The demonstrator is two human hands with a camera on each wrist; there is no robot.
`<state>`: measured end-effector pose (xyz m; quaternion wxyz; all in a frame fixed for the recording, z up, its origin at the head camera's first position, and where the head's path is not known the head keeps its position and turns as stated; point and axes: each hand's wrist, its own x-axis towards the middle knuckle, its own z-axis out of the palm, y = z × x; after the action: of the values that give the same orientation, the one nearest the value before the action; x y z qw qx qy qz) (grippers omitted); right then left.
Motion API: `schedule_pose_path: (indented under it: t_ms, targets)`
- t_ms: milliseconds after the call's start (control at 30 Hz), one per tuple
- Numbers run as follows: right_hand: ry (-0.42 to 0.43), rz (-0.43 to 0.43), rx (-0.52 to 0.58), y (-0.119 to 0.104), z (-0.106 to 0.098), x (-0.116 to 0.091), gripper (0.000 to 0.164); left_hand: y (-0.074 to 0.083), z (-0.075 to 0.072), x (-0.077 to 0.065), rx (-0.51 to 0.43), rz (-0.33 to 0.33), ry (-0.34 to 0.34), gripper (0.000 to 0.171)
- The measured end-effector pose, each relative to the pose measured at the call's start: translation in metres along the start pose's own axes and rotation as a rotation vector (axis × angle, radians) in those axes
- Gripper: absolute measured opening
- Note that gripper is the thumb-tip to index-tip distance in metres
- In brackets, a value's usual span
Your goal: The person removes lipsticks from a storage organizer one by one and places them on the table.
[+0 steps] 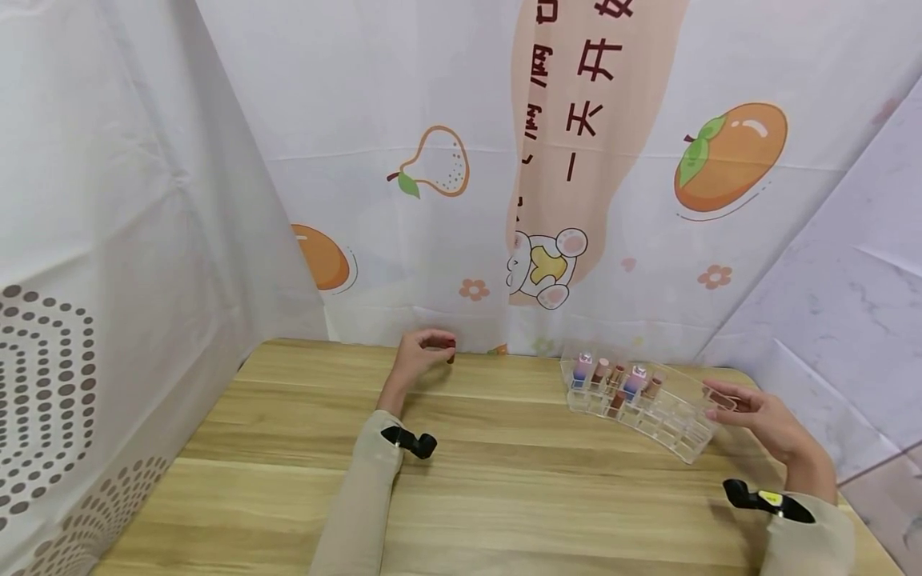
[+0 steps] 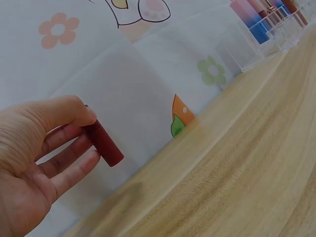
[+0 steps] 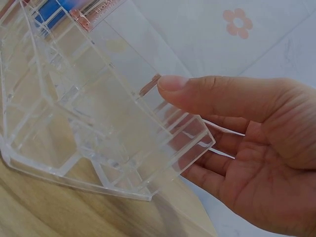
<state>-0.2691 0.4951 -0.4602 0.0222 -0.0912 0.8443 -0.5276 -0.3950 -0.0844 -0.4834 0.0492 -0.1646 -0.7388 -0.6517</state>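
Near the back edge of the table, my left hand (image 1: 423, 352) pinches a dark red lipstick tube (image 2: 104, 144) between thumb and fingers. In the left wrist view the tube slants, its lower end just above the wood. At the right, my right hand (image 1: 767, 420) grips the end of a clear lipstick organizer (image 1: 666, 428), thumb on the near side and fingers behind the clear wall (image 3: 190, 148). Several lipsticks stand in the organizer's left part, among them a pink-and-blue tube (image 1: 582, 370), another pink-and-blue one (image 1: 635, 382) and a brown-red one (image 1: 616, 402).
The wooden table (image 1: 533, 496) runs back to a white printed curtain (image 1: 403, 264) right behind both hands. More white cloth (image 1: 144, 200) hangs on the left, and a marble-patterned sheet (image 1: 850, 296) on the right. Each sleeve bears a black wrist camera (image 1: 409, 442).
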Motion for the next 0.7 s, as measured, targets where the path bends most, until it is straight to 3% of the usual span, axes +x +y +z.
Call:
schedule_pose_path:
  t_ms: [700]
  targets:
    - [0.015, 0.025, -0.021, -0.005, 0.002, -0.002, 0.050, -0.015, 0.001, 0.000, 0.007, -0.049, 0.017, 0.027]
